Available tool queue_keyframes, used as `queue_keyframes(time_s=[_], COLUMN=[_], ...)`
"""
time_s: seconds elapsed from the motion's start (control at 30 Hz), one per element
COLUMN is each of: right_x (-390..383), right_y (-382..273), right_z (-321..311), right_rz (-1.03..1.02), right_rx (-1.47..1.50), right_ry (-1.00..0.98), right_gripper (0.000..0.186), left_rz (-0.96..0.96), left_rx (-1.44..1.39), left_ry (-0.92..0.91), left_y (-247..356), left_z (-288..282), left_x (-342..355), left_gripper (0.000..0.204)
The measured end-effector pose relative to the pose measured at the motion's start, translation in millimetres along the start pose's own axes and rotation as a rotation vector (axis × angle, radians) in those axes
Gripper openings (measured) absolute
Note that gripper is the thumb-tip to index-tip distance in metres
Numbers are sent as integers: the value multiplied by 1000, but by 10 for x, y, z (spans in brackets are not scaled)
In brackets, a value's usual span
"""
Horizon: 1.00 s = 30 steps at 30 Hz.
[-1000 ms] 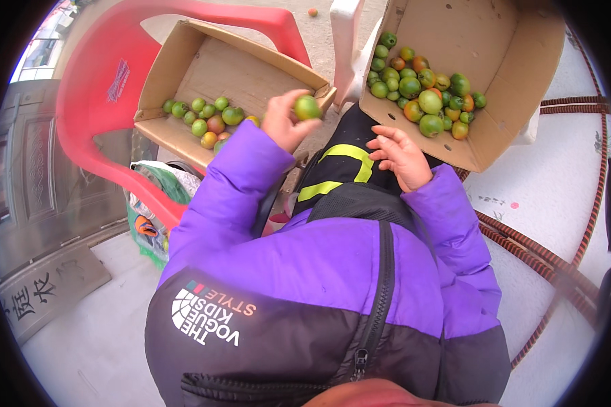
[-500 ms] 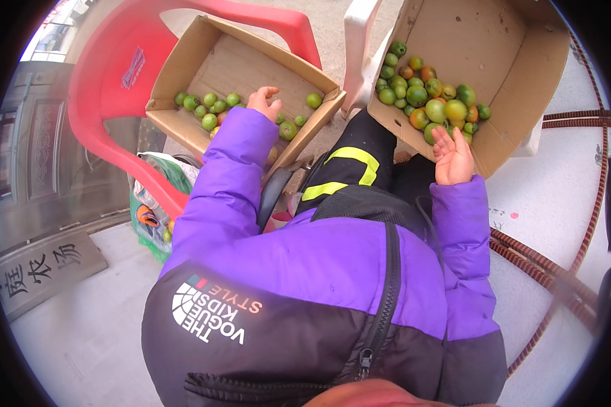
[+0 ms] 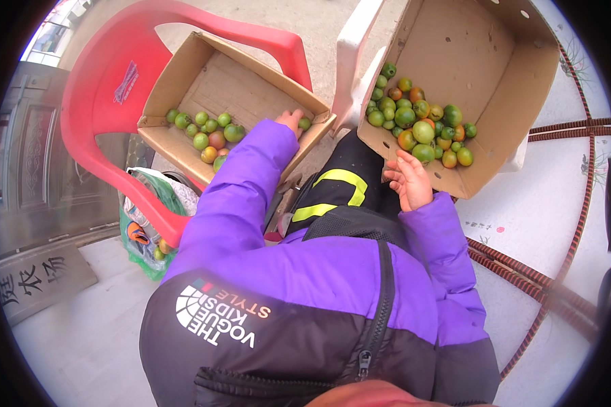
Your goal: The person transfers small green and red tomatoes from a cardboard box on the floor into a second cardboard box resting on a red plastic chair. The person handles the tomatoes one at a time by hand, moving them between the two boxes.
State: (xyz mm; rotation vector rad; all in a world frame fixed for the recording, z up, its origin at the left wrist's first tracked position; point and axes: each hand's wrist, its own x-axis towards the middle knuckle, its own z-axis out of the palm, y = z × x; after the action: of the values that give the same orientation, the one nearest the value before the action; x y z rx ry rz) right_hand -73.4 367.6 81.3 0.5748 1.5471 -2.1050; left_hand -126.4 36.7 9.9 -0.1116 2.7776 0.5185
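Note:
Inside the left cardboard box (image 3: 234,71), my left hand (image 3: 290,121) reaches down at the right end, its fingers curled and partly hidden by the purple sleeve. A green tomato (image 3: 305,123) sits right at those fingers; whether it or another lies in them is hidden. Several green and reddish tomatoes (image 3: 201,140) are heaped left of the sleeve. My right hand (image 3: 410,182) is empty, palm up with fingers apart and slightly bent, by the near edge of the right cardboard box (image 3: 465,54). That box holds a larger heap of green, yellow and orange tomatoes (image 3: 423,132).
The left box rests on a red plastic chair (image 3: 81,95), the right one on a white plastic chair (image 3: 349,61). A green plastic bag (image 3: 134,254) with things inside hangs or stands below the red armrest. My knees (image 3: 339,169) are between the boxes. Brown banded strips (image 3: 523,275) cross the white surface at right.
My left hand has moved right within the left box, and its fingers have curled downward. My right hand has drawn back toward me and left, off the tomatoes. The view has shifted slightly.

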Motion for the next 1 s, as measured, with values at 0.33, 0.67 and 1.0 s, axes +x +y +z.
queue_keyframes(time_s=[0.33,0.67,1.0], right_x=[-74,-212,86], right_y=[-12,-27,-58], right_z=[2,320,-161], right_rz=[-7,79,-254], right_rx=[-69,-170,348], right_ry=[-20,-514,214], right_gripper=[42,56,31], left_rz=[-13,685,59], left_rx=[-172,-771,-471], left_ry=[143,-167,229], left_y=[127,1047,118], left_z=[-127,-372,-235], left_x=[-131,-1043,-237], left_gripper=[44,50,27])
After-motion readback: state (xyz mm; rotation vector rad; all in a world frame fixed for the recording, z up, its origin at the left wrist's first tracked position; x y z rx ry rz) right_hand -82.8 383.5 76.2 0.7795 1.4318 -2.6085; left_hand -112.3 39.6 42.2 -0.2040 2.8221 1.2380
